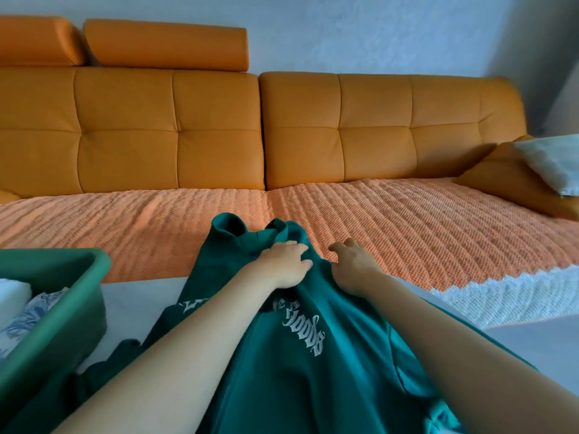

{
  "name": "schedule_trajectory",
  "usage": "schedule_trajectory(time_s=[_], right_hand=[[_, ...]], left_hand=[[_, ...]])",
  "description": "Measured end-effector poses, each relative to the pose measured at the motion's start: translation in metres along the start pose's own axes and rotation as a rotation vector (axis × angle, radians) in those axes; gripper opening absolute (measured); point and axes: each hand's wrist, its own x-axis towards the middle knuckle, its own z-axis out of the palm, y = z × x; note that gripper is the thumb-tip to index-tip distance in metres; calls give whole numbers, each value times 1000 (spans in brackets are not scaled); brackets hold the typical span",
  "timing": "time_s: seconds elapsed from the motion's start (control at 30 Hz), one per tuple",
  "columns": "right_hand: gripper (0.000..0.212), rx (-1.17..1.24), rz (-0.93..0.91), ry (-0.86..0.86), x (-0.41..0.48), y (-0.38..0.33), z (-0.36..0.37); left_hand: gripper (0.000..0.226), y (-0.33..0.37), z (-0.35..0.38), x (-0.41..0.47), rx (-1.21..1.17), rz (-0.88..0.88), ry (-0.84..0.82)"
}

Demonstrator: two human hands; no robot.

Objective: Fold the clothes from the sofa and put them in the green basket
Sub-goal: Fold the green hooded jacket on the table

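Step in hand, as judged: the teal sweatshirt [282, 371] is being laid out for folding, and no fold is made yet. At far left, 1 green basket [94, 261] stands on the pale tabletop [141, 296]. It holds 2 folded pieces, 1 white [12, 296] and 1 blue-flowered [34, 314]. The sweatshirt lies just right of the basket. Its collar rests on the front edge of the woven orange seat cover [407, 220] of the sofa [219, 130]. Its body hangs creased over the tabletop toward the person, white lettering [305, 332] face up, with a darker part trailing beside the basket wall. The left hand [279, 264] rests on the cloth just below the collar, fingers straight, pressing rather than grasping. The right hand [354, 267] is just beside it at the garment's right edge with fingers curled. Whether they pinch cloth cannot be told. Next move, as judged: flatten the body, find both sleeves and bring them inward. That calls for 1 of the hands to pin the cloth while the other draws it, since the hanging weight may drag the piece off the seat. Then double it and carry it left to the basket. Count: 1 basket, 2 pieces inside, 1 garment unfolded, 2 hands, 2 raised headrests [166, 45], 1 orange cushion [501, 177], 1 white pillow [551, 161] on that cushion at far right. No other loose garment shows on the seat.
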Motion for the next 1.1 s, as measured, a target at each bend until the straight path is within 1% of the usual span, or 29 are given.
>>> schedule_trajectory(time_s=[0.07, 0.2, 0.23, 0.3, 0.37, 0.4, 0.47, 0.57, 0.63, 0.67, 0.73, 0.8, 0.83, 0.87, 0.93, 1.0, 1.07, 1.1], right_hand=[[43, -167, 111, 5, -15, 17, -5], [54, -266, 232, 2, -40, 49, -4], [52, -273, 240, 11, -44, 54, -3], [37, -216, 217, 48, -52, 60, 0], [21, -116, 184, 118, -57, 63, 2], [19, -107, 169, 142, -58, 65, 0], [26, -186, 124, 180, -59, 72, -8], [45, -353, 86, 250, -54, 96, -30], [45, -429, 74, 282, -46, 117, -42], [44, -458, 79, 301, -43, 125, -47], [42, -536, 100, 329, -38, 133, -50], [35, -646, 50, 333, -32, 130, -41], [36, -647, 1, 322, -29, 126, -33], [40, -591, -55, 290, -26, 119, -25], [49, -358, -127, 161, -26, 102, -10], [52, -184, -169, 18, -28, 90, 1], [54, -149, -166, -100, -31, 85, 8], [56, -163, -144, -140, -32, 85, 9]], left_hand=[[62, 23, 12, -1, 28, 13, -75], [71, 48, 36, -7, 92, -20, -183], [72, 50, 40, -10, 106, -27, -192], [74, 55, 47, -17, 136, -35, -193], [73, 60, 51, -22, 170, -38, -163], [73, 62, 52, -23, 177, -37, -141], [71, 67, 53, -22, 169, -29, -75], [63, 72, 55, -16, 164, 47, 102], [61, 77, 60, -12, 163, 82, 167], [63, 79, 64, -9, 150, 74, 140], [73, 86, 75, -1, 138, 35, -28], [87, 94, 85, 8, 174, 10, -183], [94, 97, 89, 12, 183, 10, -220], [100, 99, 91, 17, 181, 15, -237], [113, 103, 91, 22, 170, 28, -253], [126, 101, 90, 22, 141, 36, -251], [132, 94, 84, 20, 94, 54, -240], [129, 90, 79, 17, 65, 63, -244]])
